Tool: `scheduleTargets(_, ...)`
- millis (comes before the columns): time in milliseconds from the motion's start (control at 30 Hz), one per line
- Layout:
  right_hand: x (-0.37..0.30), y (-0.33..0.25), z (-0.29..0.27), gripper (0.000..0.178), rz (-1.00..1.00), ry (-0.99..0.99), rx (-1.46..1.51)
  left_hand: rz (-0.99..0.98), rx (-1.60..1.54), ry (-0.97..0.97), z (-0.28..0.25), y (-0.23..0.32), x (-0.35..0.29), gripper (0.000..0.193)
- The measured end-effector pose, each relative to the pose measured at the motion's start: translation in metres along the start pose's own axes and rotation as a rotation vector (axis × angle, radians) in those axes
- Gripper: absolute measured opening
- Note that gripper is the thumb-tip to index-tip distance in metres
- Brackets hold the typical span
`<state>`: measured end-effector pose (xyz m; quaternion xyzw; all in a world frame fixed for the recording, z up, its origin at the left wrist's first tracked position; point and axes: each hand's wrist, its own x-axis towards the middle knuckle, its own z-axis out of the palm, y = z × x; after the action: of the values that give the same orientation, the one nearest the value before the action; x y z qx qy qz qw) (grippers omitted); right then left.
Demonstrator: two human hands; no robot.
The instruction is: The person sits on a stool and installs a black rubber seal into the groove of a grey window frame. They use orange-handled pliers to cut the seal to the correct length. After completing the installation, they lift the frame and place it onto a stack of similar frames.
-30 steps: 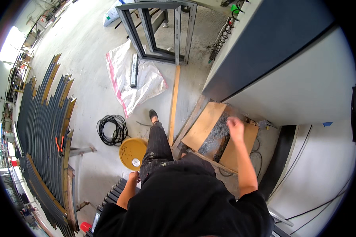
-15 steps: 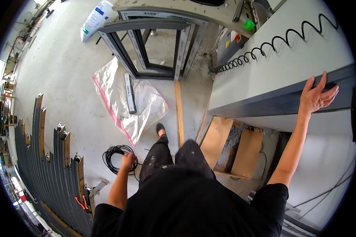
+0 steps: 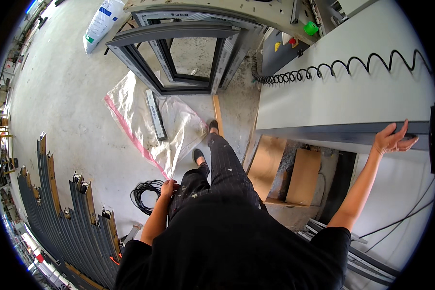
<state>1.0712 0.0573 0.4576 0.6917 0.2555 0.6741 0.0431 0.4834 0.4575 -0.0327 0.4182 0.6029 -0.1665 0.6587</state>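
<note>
Standing taller than half a second ago, right hand (image 3: 391, 139) unmoved on the long dark grey metal profile (image 3: 343, 131).
Its fingers spread loosely over the profile's edge at the pale grey tabletop (image 3: 343, 92); grip underneath is hidden. Left hand (image 3: 168, 187) hangs by the thigh near the coiled black cable (image 3: 142, 193), fingers curled, seemingly empty, hard to make out.
</note>
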Motion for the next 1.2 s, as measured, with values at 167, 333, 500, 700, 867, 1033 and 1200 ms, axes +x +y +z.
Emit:
scheduleTargets(167, -0.007, 0.009, 0.001, 0.041, -0.042, -0.074, -0.033, -0.048, -0.038, 0.02, -0.017, 0.001, 0.018, 0.027)
scheduleTargets(333, -0.01, 0.007, 0.002, 0.042, -0.031, -0.101, 0.02, 0.01, -0.083, 0.129, -0.037, 0.02, 0.05, 0.015)
scheduleTargets(500, -0.006, 0.004, 0.003, 0.042, -0.04, -0.164, 0.075, -0.014, -0.039, 0.06, -0.011, 0.073, 0.059, 0.018)
scheduleTargets(700, -0.003, 0.0, 0.007, 0.043, -0.045, -0.174, 0.138, -0.026, 0.141, -0.13, 0.055, 0.113, 0.068, 0.024)
scheduleTargets(867, -0.006, -0.001, 0.012, 0.046, -0.069, -0.11, 0.087, -0.029, 0.138, -0.174, 0.077, 0.106, 0.075, 0.027)
scheduleTargets(1033, -0.014, 0.007, 0.011, 0.046, -0.105, -0.11, -0.032, -0.024, 0.003, -0.073, 0.049, 0.083, 0.058, 0.025)
scheduleTargets(1200, -0.006, -0.004, 0.01, 0.044, -0.045, -0.112, 0.064, -0.101, 0.118, 0.086, -0.023, 0.009, 0.077, 0.017)
